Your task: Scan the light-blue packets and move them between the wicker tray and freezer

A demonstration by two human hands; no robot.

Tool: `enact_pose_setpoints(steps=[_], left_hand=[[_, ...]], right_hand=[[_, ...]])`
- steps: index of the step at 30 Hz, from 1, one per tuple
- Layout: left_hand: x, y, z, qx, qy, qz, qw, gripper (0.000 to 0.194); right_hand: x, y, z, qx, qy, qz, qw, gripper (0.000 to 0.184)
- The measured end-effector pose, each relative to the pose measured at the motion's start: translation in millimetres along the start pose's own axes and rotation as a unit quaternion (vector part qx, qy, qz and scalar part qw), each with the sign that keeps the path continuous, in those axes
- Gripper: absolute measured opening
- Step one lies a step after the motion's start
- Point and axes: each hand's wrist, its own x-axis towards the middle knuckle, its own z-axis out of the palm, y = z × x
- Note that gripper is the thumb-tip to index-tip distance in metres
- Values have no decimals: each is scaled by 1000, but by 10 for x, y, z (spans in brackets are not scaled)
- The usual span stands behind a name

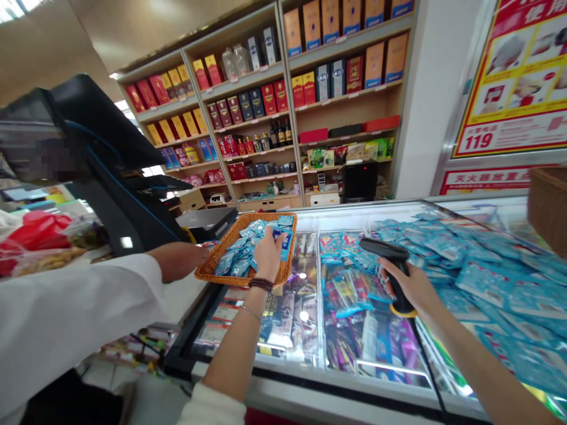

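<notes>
My left hand (268, 251), with a beaded bracelet on the wrist, reaches into an orange wicker basket (245, 280). Its fingers are closed on a small blue packet (284, 241) at the basket's right side. Many light-blue packets (241, 248) fill the basket. A black handheld barcode scanner (401, 289) is gripped by my right hand (414, 286), its head pointing left and its cable hanging down. Below the scanner, ice-cream packs (354, 295) show through the glass of a display freezer (270, 381). The basket rests on the freezer's left end.
Loose light-blue packets (500, 283) lie heaped on the freezer's right side. A co-worker's white sleeve (84, 313) and arm come in from the left, the hand at the basket's left edge. A black checkout screen (101, 130) stands there too. Stocked shelves (252, 121) line the back.
</notes>
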Motion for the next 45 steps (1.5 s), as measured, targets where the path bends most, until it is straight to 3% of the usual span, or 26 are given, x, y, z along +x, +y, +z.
enact_pose_setpoints(steps=[3, 6, 9, 12, 19, 24, 26, 29, 31, 37, 45], left_hand=[[-141, 332, 326, -212, -20, 16, 977, 24], [-312, 571, 763, -425, -74, 12, 902, 22], [-447, 661, 1144, -522, -167, -33, 836, 31], [-493, 608, 1348, -571, -200, -71, 793, 37], [-473, 449, 1384, -680, -136, -96, 714, 28], [-485, 503, 1346, -707, -100, -136, 687, 16], [-462, 502, 1295, -732, -128, -167, 648, 20], [-420, 464, 1180, -772, -224, -188, 564, 45], [-401, 430, 1108, -784, -274, -186, 526, 52], [-412, 406, 1099, -776, -299, -193, 522, 40], [-499, 487, 1207, -756, -216, -210, 581, 45]], right_hand=[[-9, 1, -10, 4, 13, 4, 1000, 50], [-7, 24, -17, 23, 30, 4, 999, 51], [5, 58, -30, 31, 30, 1, 999, 52], [1, 70, -31, 10, 13, 3, 1000, 52], [-99, 20, 36, -44, -87, -3, 995, 50], [-141, -2, 65, -51, -93, 4, 994, 48], [-145, -9, 70, -47, -90, -2, 995, 49], [-147, -20, 72, -49, -87, -7, 995, 50], [-152, -25, 73, -55, -88, -5, 995, 50], [-168, -17, 82, -52, -75, -12, 996, 48], [-174, -43, 71, -73, -116, -13, 990, 50]])
